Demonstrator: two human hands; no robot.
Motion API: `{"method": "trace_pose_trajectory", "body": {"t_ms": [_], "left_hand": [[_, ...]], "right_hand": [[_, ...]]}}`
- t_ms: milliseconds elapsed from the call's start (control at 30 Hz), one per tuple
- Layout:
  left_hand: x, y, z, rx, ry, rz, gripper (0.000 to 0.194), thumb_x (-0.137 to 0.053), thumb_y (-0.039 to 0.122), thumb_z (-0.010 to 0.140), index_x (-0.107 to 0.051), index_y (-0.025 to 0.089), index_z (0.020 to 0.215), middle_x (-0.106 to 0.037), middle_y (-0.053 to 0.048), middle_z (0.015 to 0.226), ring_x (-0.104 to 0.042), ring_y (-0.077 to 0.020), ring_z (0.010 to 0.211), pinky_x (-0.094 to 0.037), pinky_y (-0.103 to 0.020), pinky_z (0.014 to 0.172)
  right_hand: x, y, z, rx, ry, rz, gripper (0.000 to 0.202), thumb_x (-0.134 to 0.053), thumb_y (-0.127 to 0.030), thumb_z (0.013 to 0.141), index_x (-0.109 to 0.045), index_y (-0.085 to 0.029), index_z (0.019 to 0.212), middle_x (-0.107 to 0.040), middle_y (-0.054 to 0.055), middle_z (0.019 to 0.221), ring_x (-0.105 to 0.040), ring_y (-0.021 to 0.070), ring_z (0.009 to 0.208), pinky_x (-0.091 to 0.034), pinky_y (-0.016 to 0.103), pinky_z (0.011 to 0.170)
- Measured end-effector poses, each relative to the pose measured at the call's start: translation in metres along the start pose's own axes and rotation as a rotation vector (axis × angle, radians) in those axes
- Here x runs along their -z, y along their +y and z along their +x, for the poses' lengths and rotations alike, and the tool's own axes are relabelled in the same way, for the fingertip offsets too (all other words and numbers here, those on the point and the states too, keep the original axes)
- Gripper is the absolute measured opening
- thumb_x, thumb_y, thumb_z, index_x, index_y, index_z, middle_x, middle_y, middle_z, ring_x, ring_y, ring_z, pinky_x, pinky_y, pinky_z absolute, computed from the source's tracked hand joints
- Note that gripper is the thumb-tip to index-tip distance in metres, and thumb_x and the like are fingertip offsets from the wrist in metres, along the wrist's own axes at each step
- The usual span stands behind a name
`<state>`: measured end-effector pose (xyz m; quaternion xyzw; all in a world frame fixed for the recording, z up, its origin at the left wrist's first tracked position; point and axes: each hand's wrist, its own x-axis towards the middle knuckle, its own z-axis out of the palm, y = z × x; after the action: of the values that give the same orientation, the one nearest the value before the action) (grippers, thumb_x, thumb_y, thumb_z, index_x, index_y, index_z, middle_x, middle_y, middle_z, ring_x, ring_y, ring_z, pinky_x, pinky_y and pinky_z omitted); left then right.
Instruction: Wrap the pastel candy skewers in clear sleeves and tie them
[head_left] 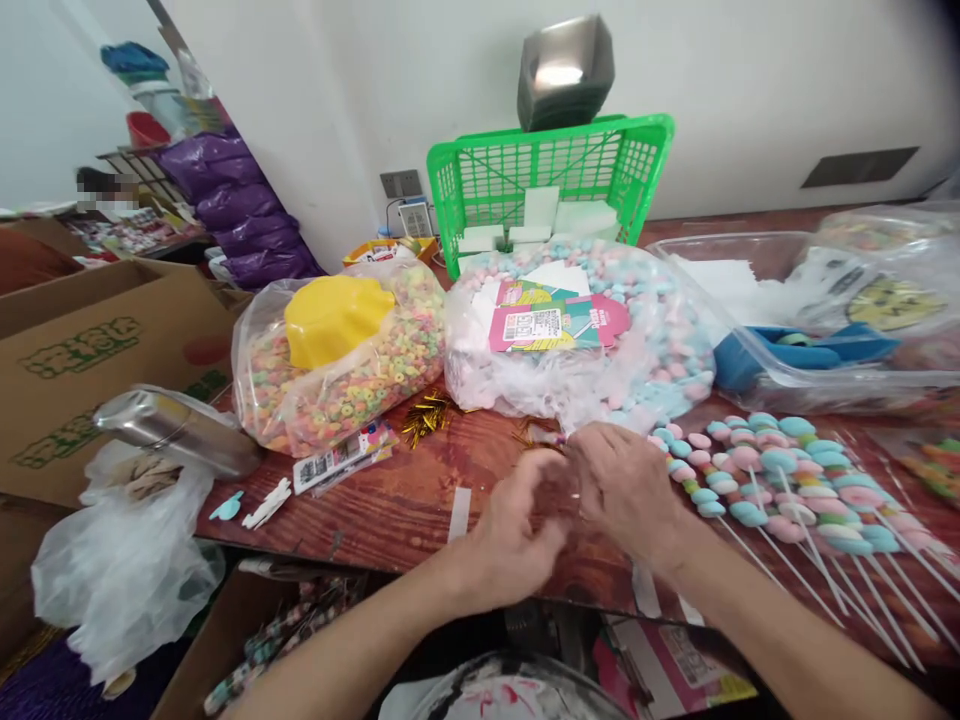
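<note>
Pink and blue candies (778, 457) line white sticks (780, 571), overlapping

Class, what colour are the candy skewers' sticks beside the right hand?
The sticks are white, best seen in the head view.

The table (412, 500) has a red-brown, wood-grain top. A plain white wall (337, 90) stands behind the table. Mounted on this wall, above the table's far edge, are a grey socket plate (401, 184) and, farther right, a dark rectangular panel (860, 167). Light over the table is diffuse.
</note>
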<state>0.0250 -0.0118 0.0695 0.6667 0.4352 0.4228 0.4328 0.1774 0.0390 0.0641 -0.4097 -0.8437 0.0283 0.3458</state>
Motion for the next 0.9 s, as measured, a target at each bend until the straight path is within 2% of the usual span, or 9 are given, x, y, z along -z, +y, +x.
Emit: {"method": "trace_pose_trajectory", "body": {"t_ms": [100,167,233,333,400,467,533,733,900], "left_hand": [[0.002,-0.009,0.011,0.234,0.185,-0.645,0.023,-0.060,0.014,0.068,-0.053,0.019,0.089,-0.065,-0.003,0.085,-0.062,-0.0165,0.080,-0.048,-0.030,0.076],[0.011,-0.007,0.015,0.248,0.091,-0.848,0.014,-0.064,0.018,0.065,-0.051,0.018,0.072,-0.064,-0.001,0.065,-0.063,-0.0172,0.066,-0.049,-0.034,0.073],[0.022,-0.002,0.016,0.166,-0.023,-0.916,0.020,-0.065,0.020,0.066,-0.047,0.018,0.059,-0.057,0.001,0.048,-0.060,-0.0173,0.051,-0.050,-0.037,0.069],[0.030,-0.001,0.013,0.085,0.101,-0.820,0.016,-0.065,0.016,0.070,-0.055,0.017,0.058,-0.064,0.000,0.057,-0.064,-0.0167,0.060,-0.050,-0.036,0.076],[0.029,-0.004,0.009,0.120,0.168,-0.720,0.008,-0.065,0.014,0.075,-0.068,0.018,0.081,-0.072,-0.004,0.086,-0.067,-0.0171,0.086,-0.047,-0.033,0.089],[0.029,-0.008,0.004,0.170,0.036,-0.628,0.027,-0.063,0.018,0.081,-0.068,0.022,0.107,-0.067,-0.007,0.115,-0.060,-0.0195,0.110,-0.042,-0.035,0.099],[0.030,-0.009,-0.002,0.150,-0.129,-0.465,0.030,-0.059,0.022,0.086,-0.067,0.023,0.115,-0.060,-0.008,0.127,-0.053,-0.0217,0.120,-0.039,-0.036,0.103],[0.033,-0.001,-0.016,-0.028,-0.152,0.077,0.027,-0.053,0.025,0.091,-0.069,0.022,0.113,-0.065,-0.010,0.115,-0.057,-0.0194,0.108,-0.040,-0.029,0.096],[0.042,0.008,-0.029,0.146,-0.158,0.106,0.026,-0.051,0.029,0.091,-0.073,0.015,0.093,-0.064,-0.005,0.075,-0.056,-0.0136,0.069,-0.043,-0.024,0.069]], "right_hand": [[-0.003,-0.024,-0.020,-0.254,-0.052,0.559,0.020,-0.043,-0.018,0.088,-0.051,-0.019,0.070,-0.054,0.000,0.064,-0.049,0.0119,0.058,-0.039,0.023,0.055],[-0.007,-0.033,-0.036,-0.379,-0.203,0.804,0.022,-0.048,-0.023,0.086,-0.050,-0.019,0.065,-0.051,-0.002,0.060,-0.046,0.0109,0.057,-0.037,0.022,0.053],[-0.007,-0.032,-0.044,-0.490,-0.225,0.909,0.024,-0.052,-0.028,0.084,-0.049,-0.018,0.062,-0.049,-0.003,0.058,-0.043,0.0106,0.056,-0.036,0.022,0.052],[0.003,-0.023,-0.037,-0.579,-0.085,0.897,0.024,-0.054,-0.033,0.083,-0.051,-0.018,0.064,-0.046,-0.003,0.058,-0.040,0.0103,0.054,-0.033,0.022,0.051],[0.009,-0.022,-0.029,-0.497,-0.034,0.841,0.023,-0.053,-0.032,0.085,-0.053,-0.018,0.067,-0.046,-0.003,0.060,-0.040,0.0103,0.056,-0.033,0.022,0.053],[0.009,-0.024,-0.025,-0.399,-0.043,0.832,0.022,-0.051,-0.031,0.086,-0.053,-0.018,0.068,-0.047,-0.003,0.061,-0.041,0.0105,0.058,-0.034,0.023,0.055],[0.003,-0.026,-0.028,-0.394,-0.055,0.885,0.022,-0.051,-0.031,0.087,-0.053,-0.018,0.069,-0.046,-0.003,0.062,-0.040,0.0105,0.059,-0.034,0.023,0.056],[-0.015,-0.030,-0.043,-0.498,-0.148,1.111,0.022,-0.053,-0.034,0.088,-0.055,-0.017,0.073,-0.049,-0.003,0.064,-0.044,0.0103,0.061,-0.037,0.022,0.057],[-0.011,-0.040,-0.043,-0.425,-0.259,0.933,0.026,-0.046,-0.034,0.092,-0.058,-0.018,0.075,-0.055,-0.001,0.066,-0.052,0.0119,0.062,-0.043,0.023,0.058]]}}
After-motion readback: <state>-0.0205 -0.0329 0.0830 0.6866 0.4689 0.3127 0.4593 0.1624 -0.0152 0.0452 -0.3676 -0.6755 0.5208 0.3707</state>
